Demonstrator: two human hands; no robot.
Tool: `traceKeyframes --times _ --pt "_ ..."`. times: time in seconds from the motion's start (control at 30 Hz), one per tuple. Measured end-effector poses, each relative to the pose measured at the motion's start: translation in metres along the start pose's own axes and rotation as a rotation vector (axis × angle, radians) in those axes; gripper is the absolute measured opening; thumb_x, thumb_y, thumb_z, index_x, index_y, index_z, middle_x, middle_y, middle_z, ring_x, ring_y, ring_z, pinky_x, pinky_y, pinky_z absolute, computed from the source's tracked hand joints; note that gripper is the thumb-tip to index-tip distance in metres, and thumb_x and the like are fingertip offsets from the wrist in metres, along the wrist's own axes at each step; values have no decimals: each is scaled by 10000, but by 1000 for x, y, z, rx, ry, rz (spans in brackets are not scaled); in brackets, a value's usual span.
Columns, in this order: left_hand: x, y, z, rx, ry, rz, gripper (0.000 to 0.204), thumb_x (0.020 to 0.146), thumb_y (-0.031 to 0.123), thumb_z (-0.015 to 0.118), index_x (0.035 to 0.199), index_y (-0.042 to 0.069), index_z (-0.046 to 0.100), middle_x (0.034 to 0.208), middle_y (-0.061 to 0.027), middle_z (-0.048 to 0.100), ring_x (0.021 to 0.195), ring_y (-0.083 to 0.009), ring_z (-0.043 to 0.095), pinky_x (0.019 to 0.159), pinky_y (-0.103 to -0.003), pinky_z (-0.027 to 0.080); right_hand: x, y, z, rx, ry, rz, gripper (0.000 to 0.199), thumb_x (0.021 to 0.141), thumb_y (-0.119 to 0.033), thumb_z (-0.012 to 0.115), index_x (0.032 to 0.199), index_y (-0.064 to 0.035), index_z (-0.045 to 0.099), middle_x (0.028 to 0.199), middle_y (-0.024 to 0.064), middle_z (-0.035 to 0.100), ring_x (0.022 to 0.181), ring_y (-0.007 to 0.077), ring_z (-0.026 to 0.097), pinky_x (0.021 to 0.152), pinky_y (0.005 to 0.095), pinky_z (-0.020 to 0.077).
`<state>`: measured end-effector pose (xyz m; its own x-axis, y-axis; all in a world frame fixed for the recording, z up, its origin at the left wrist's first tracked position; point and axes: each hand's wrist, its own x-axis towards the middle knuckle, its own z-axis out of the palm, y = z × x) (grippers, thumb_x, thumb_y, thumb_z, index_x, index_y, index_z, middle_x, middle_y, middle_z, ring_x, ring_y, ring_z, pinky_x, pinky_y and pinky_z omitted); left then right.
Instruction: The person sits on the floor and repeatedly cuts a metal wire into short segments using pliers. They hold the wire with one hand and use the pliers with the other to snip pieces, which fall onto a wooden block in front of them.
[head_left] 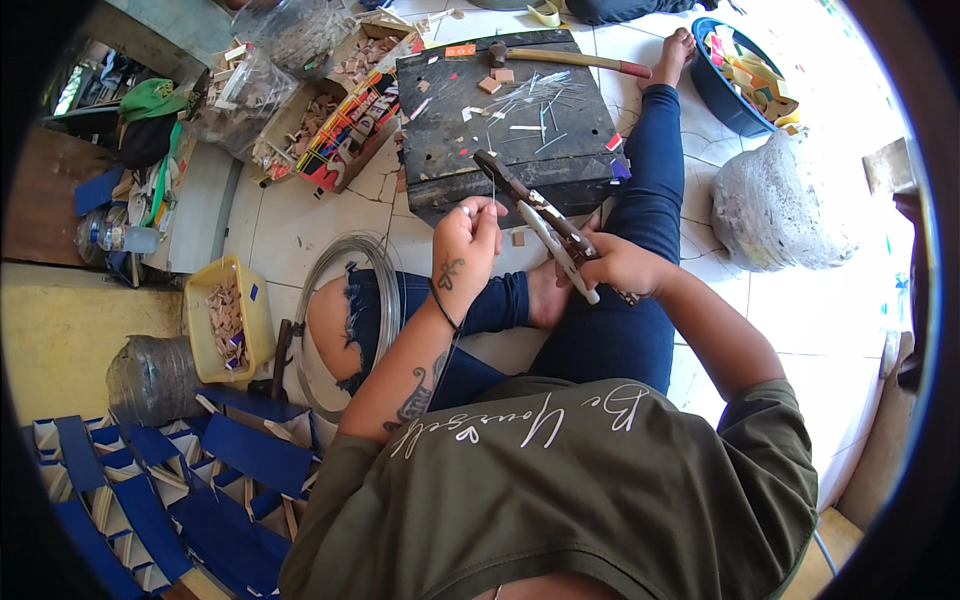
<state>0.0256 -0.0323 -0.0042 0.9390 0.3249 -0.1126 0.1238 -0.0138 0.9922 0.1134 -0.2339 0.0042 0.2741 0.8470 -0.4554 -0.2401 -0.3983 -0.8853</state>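
My left hand (468, 240) is closed in a pinch on a thin metal wire (493, 187), which stands up from the fingertips toward the jaws of a pair of pliers (520, 190). Wrapped round the worn brown-and-white handles of these pliers, my right hand (625, 266) holds them slanted, jaws toward the far left. Whether the jaws touch the wire is too small to tell. A large coil of wire (312, 300) leans by my bent left knee, near my left forearm. Just beyond both hands, many short cut wires (545, 95) lie on a black wooden block (440, 150).
A hammer (560, 56) and wood chips lie on the block. Left are boxes of wood pieces (345, 140), a yellow tub (262, 330) and blue-covered slatted pieces (250, 450). Right are a blue basin (715, 95) and a wrapped bundle (770, 205). My legs flank the block.
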Motion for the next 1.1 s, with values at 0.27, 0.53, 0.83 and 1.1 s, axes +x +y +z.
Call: traceKeyframes --times 0.27,0.53,0.83,1.1 --pt "-20 -2 3 -123 -55 -186 194 929 127 429 915 -25 548 564 -5 494 396 -48 389 399 -177 352 10 10 -2 -90 306 -16 301 677 -120 559 943 11 507 763 91 564 688 155 550 636 291 454" --pt "-16 -8 6 -110 6 -167 191 925 121 449 868 -23 562 541 -4 500 407 -49 403 393 -196 337 12 4 -1 -147 351 22 322 680 -122 558 967 14 506 751 105 564 676 182 554 622 302 456" --pt "-15 -6 8 -122 2 -187 184 923 118 451 870 -18 563 540 -2 496 406 -47 400 383 -193 328 21 10 -5 -545 528 -96 377 689 -116 569 1025 23 471 809 232 579 802 337 584 721 370 450" --pt "-6 5 1 -173 11 -159 182 925 117 442 889 -19 557 545 -1 487 411 -49 396 395 -193 328 -3 -6 -12 113 82 -43 777 618 24 472 1370 -7 279 1160 135 526 1054 239 534 846 292 434"
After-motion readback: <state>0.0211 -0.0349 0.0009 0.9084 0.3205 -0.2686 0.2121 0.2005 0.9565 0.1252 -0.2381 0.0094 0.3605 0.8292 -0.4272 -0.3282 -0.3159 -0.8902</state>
